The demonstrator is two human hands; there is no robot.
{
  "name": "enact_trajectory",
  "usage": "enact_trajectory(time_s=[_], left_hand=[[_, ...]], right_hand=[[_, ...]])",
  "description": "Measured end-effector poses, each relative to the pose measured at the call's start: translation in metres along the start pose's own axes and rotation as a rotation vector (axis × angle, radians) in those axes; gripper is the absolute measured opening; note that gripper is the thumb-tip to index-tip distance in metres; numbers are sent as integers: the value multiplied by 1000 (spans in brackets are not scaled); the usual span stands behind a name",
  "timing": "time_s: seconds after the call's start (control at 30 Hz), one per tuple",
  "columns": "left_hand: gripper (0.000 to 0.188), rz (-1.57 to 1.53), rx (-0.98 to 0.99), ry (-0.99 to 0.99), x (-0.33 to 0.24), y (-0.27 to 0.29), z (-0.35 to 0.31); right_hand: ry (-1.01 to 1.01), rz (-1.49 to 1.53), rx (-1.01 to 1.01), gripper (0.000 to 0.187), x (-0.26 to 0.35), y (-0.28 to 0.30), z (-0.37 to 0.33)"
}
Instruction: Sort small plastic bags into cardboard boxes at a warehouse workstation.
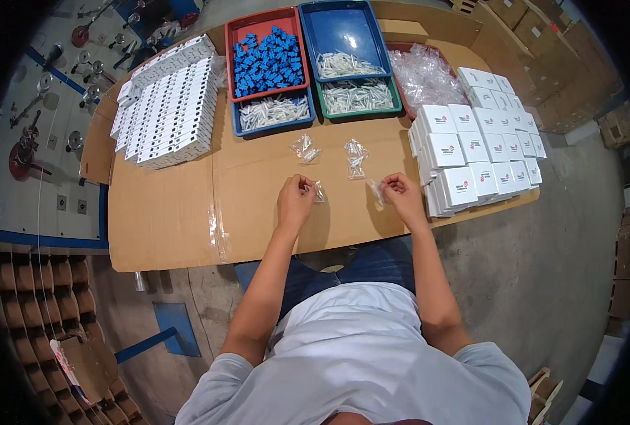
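Note:
My left hand (pixel 297 201) is closed, its thumb and fingers pinching a small clear plastic bag (pixel 320 192) with pale slim pieces inside. To the right, my right hand (pixel 404 199) pinches another clear plastic bag (pixel 377 191) by its edge; its contents are too small to tell. Both hands are just above the cardboard tabletop (pixel 258 202). Beyond them lie more small bags of white pieces, a left group (pixel 305 149) and a right group (pixel 356 157).
At the back stand a red tray (pixel 298 55) of blue plastic parts, blue trays (pixel 343 28) and a green tray (pixel 363 112) with white slim pieces, and a heap of clear bags (pixel 428 74). White boxes are stacked left (pixel 166 106) and right (pixel 470 149).

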State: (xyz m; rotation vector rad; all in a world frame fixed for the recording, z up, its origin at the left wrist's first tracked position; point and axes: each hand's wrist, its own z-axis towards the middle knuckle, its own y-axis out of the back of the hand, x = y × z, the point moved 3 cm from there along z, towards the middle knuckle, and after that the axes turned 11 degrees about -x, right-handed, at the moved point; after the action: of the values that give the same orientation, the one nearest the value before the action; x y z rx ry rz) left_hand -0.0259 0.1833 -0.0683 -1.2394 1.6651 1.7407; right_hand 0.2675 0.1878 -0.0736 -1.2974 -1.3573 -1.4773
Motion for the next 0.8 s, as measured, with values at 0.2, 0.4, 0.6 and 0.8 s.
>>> enact_trajectory(time_s=[0.2, 0.4, 0.6, 0.8], left_hand=[[41, 92, -108, -566, -25, 31, -41], [38, -22, 65, -569, 16, 30, -27], [31, 26, 158, -658, -1, 41, -23], [27, 86, 204, -701, 6, 38, -13]], right_hand=[[-92, 187, -21, 22, 33, 18, -20], [-313, 713, 109, 23, 14, 7, -17], [-204, 804, 164, 24, 55, -4, -19], [-265, 858, 167, 26, 57, -2, -12]])
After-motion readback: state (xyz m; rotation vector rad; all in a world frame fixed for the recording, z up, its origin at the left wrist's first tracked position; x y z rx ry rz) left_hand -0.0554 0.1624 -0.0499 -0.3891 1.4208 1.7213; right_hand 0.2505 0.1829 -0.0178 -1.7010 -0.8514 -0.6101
